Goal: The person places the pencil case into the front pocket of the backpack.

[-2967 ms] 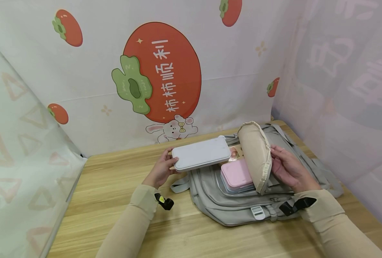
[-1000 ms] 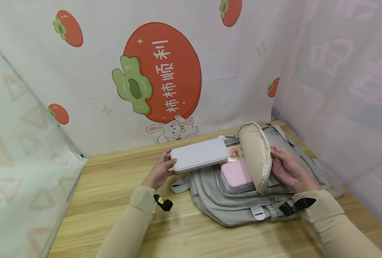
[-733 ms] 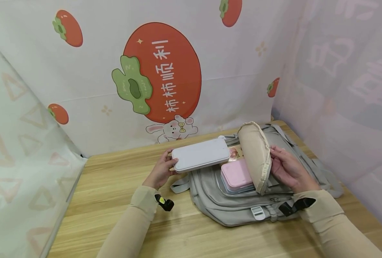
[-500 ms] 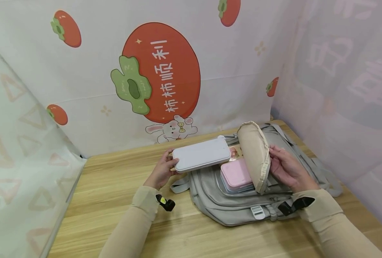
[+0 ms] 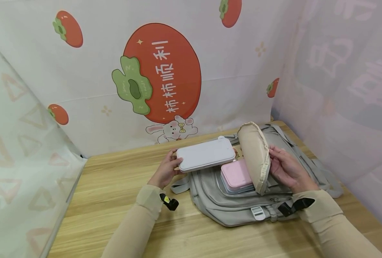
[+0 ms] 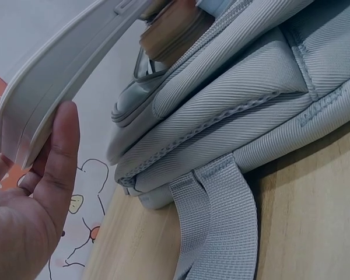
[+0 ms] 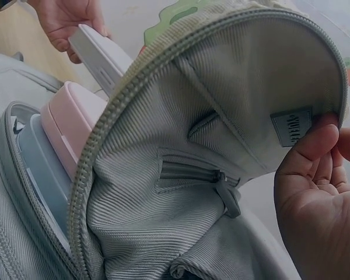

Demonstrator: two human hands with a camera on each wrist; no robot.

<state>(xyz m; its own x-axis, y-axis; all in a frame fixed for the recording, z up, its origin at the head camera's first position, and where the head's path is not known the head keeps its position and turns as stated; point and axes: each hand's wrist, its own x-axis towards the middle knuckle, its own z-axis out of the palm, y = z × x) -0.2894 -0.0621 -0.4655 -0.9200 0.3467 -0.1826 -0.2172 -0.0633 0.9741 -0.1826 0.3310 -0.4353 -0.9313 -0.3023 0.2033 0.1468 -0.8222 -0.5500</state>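
Observation:
My left hand (image 5: 167,169) grips one end of a flat white rounded case (image 5: 207,154), thumb on top and fingers beneath. The case is held above the left side of a grey backpack (image 5: 223,211) lying on the table. With thumb and fingers my right hand (image 5: 289,167) pinches the edge of the backpack's front flap (image 5: 254,157), which stands lifted with its beige lining showing. In the opened pocket lie a pink case (image 5: 236,173) and a blue-grey case (image 7: 41,160) under it. A brown, book-like stack (image 6: 174,32) shows behind them, partly hidden by the white case.
The backpack sits at the right of the wooden table (image 5: 113,200). A grey strap (image 5: 180,185) trails off its left side, and a white buckle (image 5: 258,213) lies at its front. Printed cloth walls (image 5: 90,71) stand behind and at both sides.
The left hand has shifted a little to the right with the white case, which now covers more of the brown item in the pocket. My right hand keeps the flap lifted in the same place.

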